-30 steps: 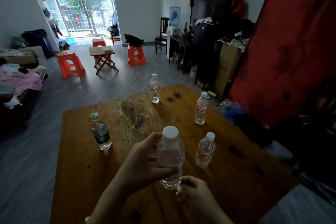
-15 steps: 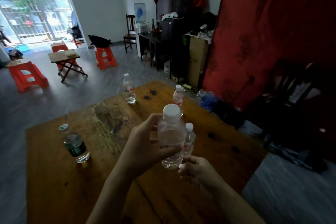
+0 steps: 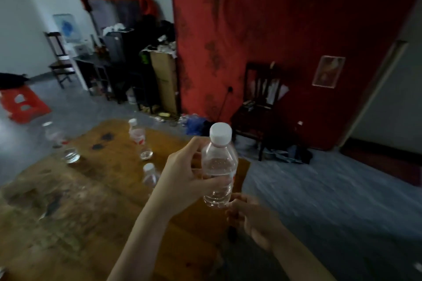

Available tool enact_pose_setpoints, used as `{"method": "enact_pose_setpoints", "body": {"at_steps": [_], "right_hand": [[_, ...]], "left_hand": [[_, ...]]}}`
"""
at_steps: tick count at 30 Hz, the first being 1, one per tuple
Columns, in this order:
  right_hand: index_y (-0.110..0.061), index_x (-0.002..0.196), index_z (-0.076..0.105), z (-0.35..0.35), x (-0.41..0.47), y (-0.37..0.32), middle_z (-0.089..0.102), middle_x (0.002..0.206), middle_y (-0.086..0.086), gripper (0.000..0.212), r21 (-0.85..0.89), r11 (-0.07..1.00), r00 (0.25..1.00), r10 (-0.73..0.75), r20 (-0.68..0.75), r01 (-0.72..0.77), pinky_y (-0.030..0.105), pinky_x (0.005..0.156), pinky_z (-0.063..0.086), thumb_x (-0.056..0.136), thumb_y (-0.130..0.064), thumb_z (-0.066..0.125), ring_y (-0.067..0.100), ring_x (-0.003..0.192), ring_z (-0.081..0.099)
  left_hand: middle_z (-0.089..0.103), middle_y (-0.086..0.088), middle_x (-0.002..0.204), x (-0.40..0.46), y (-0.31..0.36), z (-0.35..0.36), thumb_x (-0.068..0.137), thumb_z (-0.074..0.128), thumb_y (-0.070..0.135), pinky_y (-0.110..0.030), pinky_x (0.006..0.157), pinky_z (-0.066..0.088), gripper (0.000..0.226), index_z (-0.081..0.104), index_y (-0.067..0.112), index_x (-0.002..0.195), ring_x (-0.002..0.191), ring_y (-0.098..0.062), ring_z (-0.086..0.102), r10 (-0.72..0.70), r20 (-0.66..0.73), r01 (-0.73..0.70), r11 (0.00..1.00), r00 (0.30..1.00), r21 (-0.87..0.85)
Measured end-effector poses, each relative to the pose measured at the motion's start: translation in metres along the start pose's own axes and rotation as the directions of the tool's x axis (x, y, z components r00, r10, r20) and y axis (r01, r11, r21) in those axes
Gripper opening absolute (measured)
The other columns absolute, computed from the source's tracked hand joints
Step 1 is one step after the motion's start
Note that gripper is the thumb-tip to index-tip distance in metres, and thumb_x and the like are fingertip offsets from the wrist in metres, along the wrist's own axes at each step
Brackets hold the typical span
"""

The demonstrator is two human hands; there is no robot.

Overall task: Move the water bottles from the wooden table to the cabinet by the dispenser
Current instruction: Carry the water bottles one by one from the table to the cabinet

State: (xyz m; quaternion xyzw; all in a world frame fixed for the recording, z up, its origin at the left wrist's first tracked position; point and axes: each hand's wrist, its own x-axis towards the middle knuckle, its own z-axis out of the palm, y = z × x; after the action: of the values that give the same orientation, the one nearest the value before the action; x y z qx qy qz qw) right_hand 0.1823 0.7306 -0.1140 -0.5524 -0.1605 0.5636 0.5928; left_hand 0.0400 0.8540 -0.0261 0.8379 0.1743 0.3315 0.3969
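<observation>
- Above the worn brown wooden table (image 3: 96, 207), three clear plastic bottles stand on its far part: one (image 3: 59, 143) at the left edge, one (image 3: 138, 138) farther right, one (image 3: 149, 176) nearer.
- The left hand (image 3: 182, 177) grasps an upright, white-capped clear water bottle (image 3: 218, 166) around its middle.
- The right hand (image 3: 249, 217) curls loosely just below that bottle's base; contact cannot be told.

red curtain (image 3: 285, 29), dark chair (image 3: 260, 102), cardboard box (image 3: 165, 82)

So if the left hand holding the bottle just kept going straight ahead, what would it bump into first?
Probably nothing soon. The left hand, gripping the bottle, points past the table's edge over open floor, toward the dark chair by the red curtain. Depth is hard to judge.
</observation>
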Motion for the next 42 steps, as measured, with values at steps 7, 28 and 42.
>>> {"method": "enact_pose_setpoints", "body": {"at_steps": [7,28,42], "right_hand": [[0.001,0.094,0.066,-0.123,-0.061,-0.021,0.063,0.068,0.006,0.010,0.139,0.982,0.975,-0.097,-0.200,0.126,0.023,0.059,0.047,0.086,0.000,0.060,0.012,0.062,0.055],[-0.001,0.094,0.063,-0.315,-0.117,-0.055,0.060,0.078,0.009,0.015,0.166,0.974,0.936,-0.090,-0.340,0.154,0.027,0.070,0.051,0.083,-0.010,0.060,0.017,0.072,0.055],[0.003,0.095,0.063,-0.386,0.034,-0.160,0.057,0.075,0.011,0.014,0.127,0.985,0.946,-0.068,-0.318,0.114,0.028,0.065,0.044,0.086,-0.004,0.054,0.016,0.065,0.052]], "left_hand": [[0.072,0.019,0.109,0.054,0.056,0.127,0.069,0.090,0.043,-0.014,0.077,0.056,0.060,0.059,0.041,0.120,0.101,-0.003,0.070,0.100,0.202,-0.076,0.990,0.974,-0.121],[0.072,0.018,0.110,0.128,0.126,0.323,0.068,0.091,0.036,-0.017,0.083,0.057,0.062,0.060,0.034,0.122,0.101,-0.003,0.071,0.138,0.401,-0.049,0.973,0.906,-0.226],[0.073,0.014,0.110,0.291,0.054,0.375,0.070,0.090,0.040,-0.023,0.079,0.061,0.064,0.059,0.035,0.126,0.100,-0.007,0.073,0.101,0.334,-0.006,0.962,0.937,-0.274]]}}
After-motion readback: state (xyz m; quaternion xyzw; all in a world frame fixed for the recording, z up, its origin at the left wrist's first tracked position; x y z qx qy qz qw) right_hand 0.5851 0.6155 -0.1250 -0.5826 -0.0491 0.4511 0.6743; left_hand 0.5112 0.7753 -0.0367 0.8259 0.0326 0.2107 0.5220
